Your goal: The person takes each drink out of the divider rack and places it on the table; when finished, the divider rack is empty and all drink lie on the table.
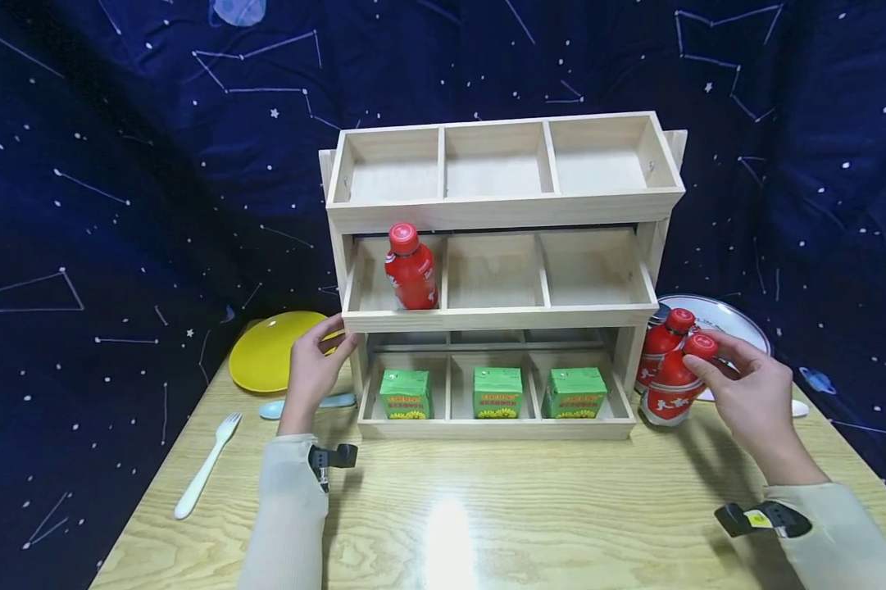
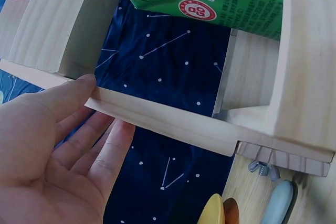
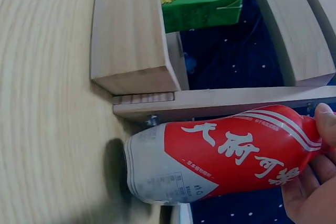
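Observation:
A three-tier wooden shelf rack [image 1: 502, 319] with divided trays stands at the back of the table. My left hand [image 1: 315, 369] holds its left upright [image 2: 157, 119] beside the middle tray, thumb on one side and fingers on the other. Near the rack's right side, my right hand [image 1: 756, 397] grips a red cola bottle [image 3: 236, 153] by its neck, the bottle tilted and its base close over the table. Another red bottle [image 1: 651, 354] stands behind it, partly hidden. A third red bottle [image 1: 415, 280] is in the middle tray's left compartment. Green drink cartons [image 1: 497, 393] sit one per bottom-tray compartment.
Left of the rack are a yellow plate [image 1: 269, 354], a pale fork [image 1: 208, 467] and a light blue utensil [image 1: 271, 410], partly behind my left arm. A white dark-rimmed plate [image 1: 741, 324] lies behind my right hand. A dark blue star-patterned cloth [image 1: 155, 205] hangs behind.

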The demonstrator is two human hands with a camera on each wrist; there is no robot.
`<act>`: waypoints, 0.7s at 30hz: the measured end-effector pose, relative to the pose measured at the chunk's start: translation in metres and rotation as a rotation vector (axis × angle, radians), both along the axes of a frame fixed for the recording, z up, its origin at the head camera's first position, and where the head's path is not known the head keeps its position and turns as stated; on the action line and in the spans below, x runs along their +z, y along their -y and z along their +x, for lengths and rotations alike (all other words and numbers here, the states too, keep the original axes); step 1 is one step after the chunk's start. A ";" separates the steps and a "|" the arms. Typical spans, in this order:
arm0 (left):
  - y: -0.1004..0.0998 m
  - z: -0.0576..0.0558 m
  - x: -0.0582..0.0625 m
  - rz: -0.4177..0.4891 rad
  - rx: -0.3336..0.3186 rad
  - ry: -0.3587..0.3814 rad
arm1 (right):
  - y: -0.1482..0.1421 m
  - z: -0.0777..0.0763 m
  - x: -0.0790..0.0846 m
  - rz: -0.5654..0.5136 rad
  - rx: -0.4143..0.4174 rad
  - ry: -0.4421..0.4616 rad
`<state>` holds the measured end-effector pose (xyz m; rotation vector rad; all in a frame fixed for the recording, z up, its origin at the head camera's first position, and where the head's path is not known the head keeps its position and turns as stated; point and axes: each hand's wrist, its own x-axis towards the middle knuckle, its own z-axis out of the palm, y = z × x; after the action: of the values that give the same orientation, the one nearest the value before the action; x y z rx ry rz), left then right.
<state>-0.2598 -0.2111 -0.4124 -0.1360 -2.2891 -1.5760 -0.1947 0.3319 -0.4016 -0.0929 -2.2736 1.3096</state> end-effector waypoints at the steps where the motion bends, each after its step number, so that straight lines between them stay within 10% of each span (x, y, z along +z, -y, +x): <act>1: 0.000 -0.001 0.001 -0.002 -0.002 -0.001 | -0.001 -0.002 -0.003 -0.004 0.007 -0.007; 21: 0.001 0.001 0.000 0.000 0.001 0.027 | -0.015 -0.006 -0.020 0.099 0.222 -0.054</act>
<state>-0.2592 -0.2118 -0.4123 -0.1141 -2.3093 -1.5863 -0.2005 0.3474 -0.4218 0.2334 -2.3499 1.2869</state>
